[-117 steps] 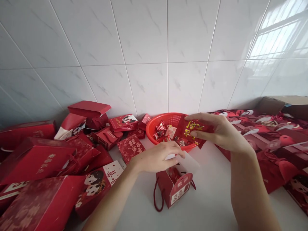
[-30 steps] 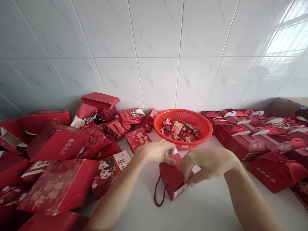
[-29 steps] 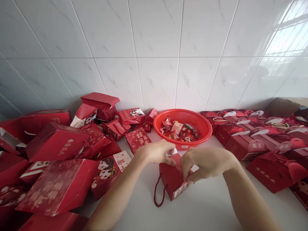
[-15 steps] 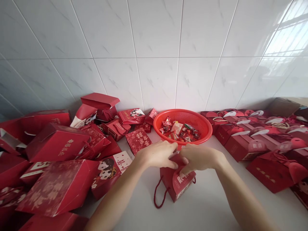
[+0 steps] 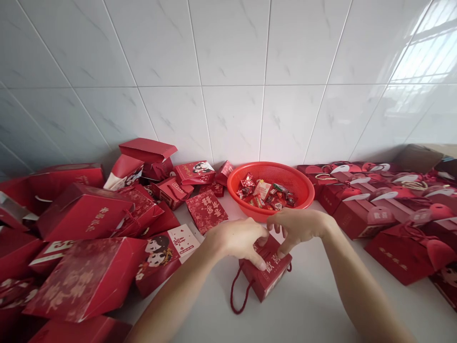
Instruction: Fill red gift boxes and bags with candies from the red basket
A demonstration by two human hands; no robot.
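A small red gift box (image 5: 256,280) with gold lettering stands on the pale table before me. A dark red cord handle (image 5: 233,296) loops out from its left side, and a bit of cord shows on the right. My left hand (image 5: 241,238) grips the box from above, its thumb pressed on the top flap and its fingers over the far part. My right hand (image 5: 302,228) hovers at the box's far right edge with fingers spread and bent; whether its thumb touches the box I cannot tell. The top flaps lie flat under my left hand.
Behind the box, a red plastic colander (image 5: 306,190) contains wrapped candies (image 5: 263,190). Assorted red boxes (image 5: 85,212) are piled on the left. Rows of closed red boxes (image 5: 367,214) line the right. A tiled wall (image 5: 232,119) rises behind the table.
The box's raised top flaps have gone down flat. My left hand has lowered onto them, and my right hand has drawn off to the right, its fingers opening.
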